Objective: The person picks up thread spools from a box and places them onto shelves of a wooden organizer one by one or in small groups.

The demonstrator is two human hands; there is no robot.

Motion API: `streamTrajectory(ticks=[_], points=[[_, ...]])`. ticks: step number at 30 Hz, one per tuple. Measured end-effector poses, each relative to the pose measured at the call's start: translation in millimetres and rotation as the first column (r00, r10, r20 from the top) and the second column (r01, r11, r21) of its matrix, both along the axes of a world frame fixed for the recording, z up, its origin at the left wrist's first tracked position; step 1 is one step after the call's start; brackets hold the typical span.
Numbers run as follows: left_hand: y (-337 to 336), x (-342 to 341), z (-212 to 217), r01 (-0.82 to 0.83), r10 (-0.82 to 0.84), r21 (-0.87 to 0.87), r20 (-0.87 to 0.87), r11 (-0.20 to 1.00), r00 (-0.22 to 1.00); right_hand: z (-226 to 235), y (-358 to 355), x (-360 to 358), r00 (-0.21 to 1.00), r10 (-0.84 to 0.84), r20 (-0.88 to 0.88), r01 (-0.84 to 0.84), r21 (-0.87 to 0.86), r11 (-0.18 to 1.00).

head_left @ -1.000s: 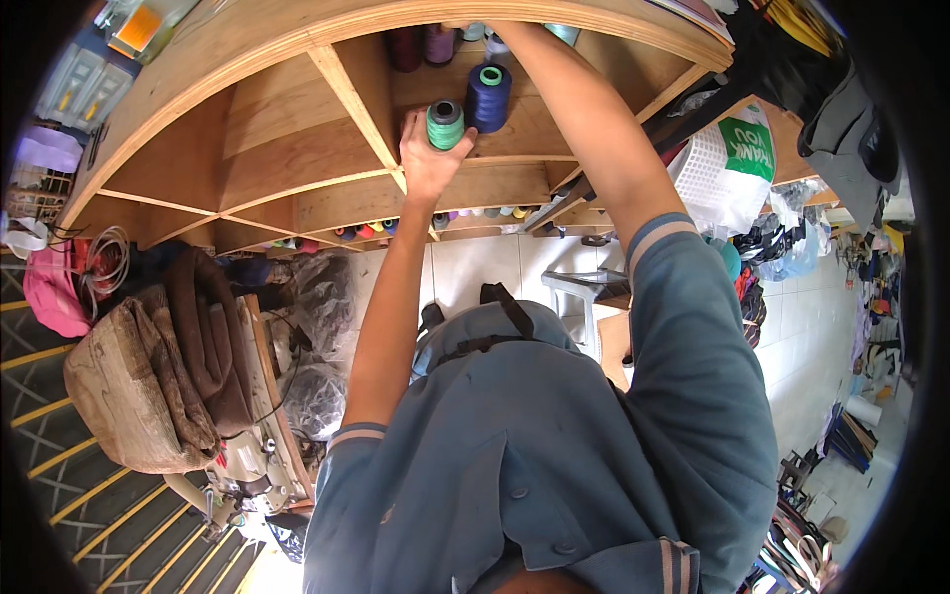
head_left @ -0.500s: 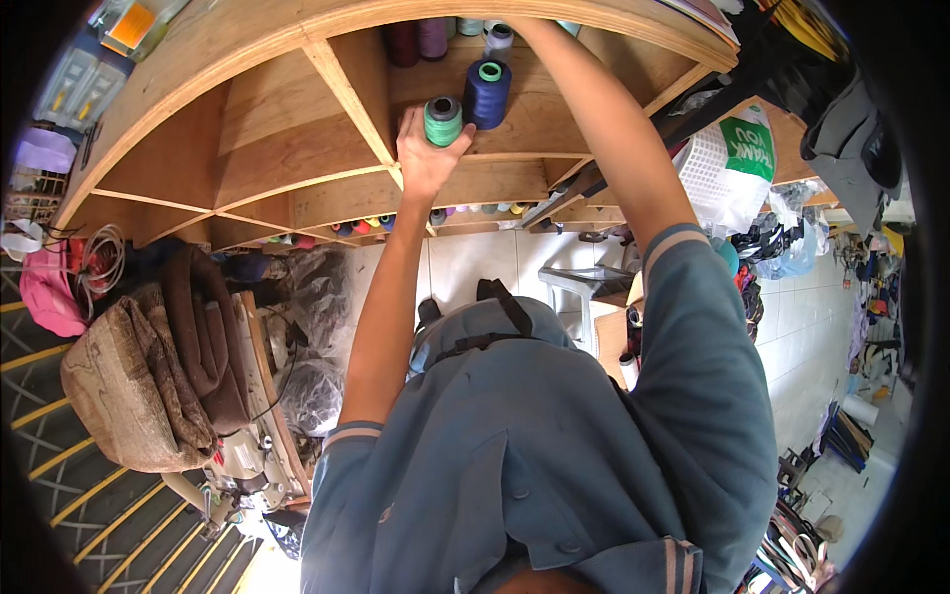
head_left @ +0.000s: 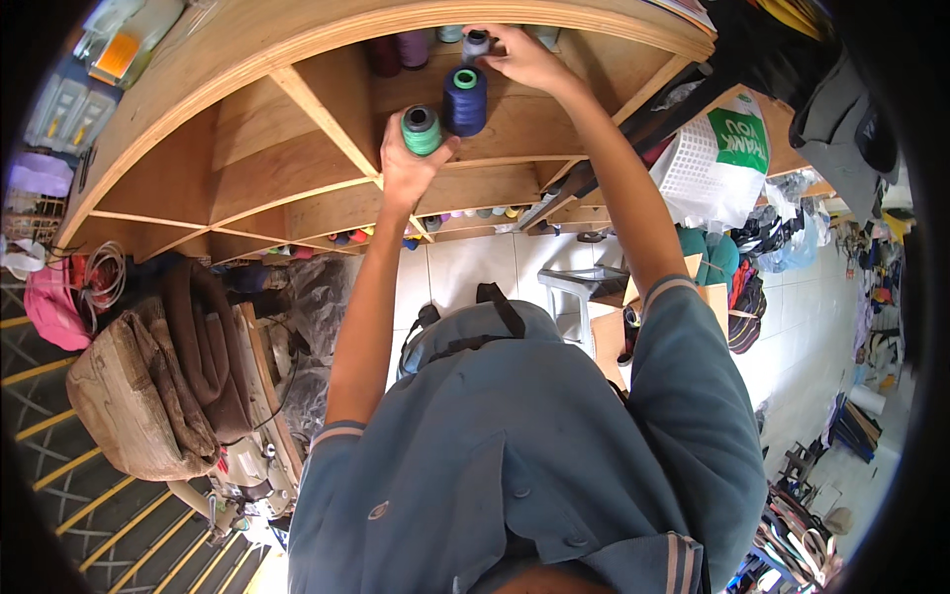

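My left hand is wrapped around a green thread spool, upright at the front of a wooden shelf compartment. Just right of it a dark blue thread spool with a green core stands on the compartment floor, untouched. Deeper in, my right hand has its fingers and thumb around a smaller grey spool; part of that spool is hidden. Purple and dark red spools stand farther back, partly under the shelf's upper edge.
Wooden dividers split the shelf, and lower compartments hold several coloured spools. To the right hangs a white and green plastic bag. A grey stool stands below. Folded brown cloth lies over a sewing machine at left.
My right hand has come back from under the shelf's top edge and is now at the grey spool. My left hand still holds the green spool; the view has shifted slightly.
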State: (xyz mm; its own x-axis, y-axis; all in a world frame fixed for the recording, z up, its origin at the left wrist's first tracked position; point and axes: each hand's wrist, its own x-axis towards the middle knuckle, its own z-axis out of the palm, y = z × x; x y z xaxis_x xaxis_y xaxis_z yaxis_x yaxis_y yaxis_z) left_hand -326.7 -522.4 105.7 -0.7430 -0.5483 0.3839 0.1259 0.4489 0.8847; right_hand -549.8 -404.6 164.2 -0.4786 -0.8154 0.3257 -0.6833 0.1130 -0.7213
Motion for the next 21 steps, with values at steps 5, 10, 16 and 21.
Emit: streamTrajectory(ticks=[5,10,16,21], points=[[-3,5,2,0.001,-0.001,-0.022,0.000,1.000,1.000,18,4,6,0.950,-0.296,0.097,0.282,0.137,0.950],[-2,3,0,0.002,-0.002,-0.011,0.017,1.000,1.000,23,23,-14,0.471,-0.602,-0.644,0.690,-0.156,0.707],[2,5,5,-0.009,0.009,-0.030,0.001,0.999,1.000,11,28,-28,0.616,-0.761,-0.203,0.769,-0.051,0.637],[1,6,3,-0.021,0.020,-0.043,-0.003,0.999,1.000,-7,25,-43,0.593,-0.770,-0.233,0.769,-0.120,0.628]])
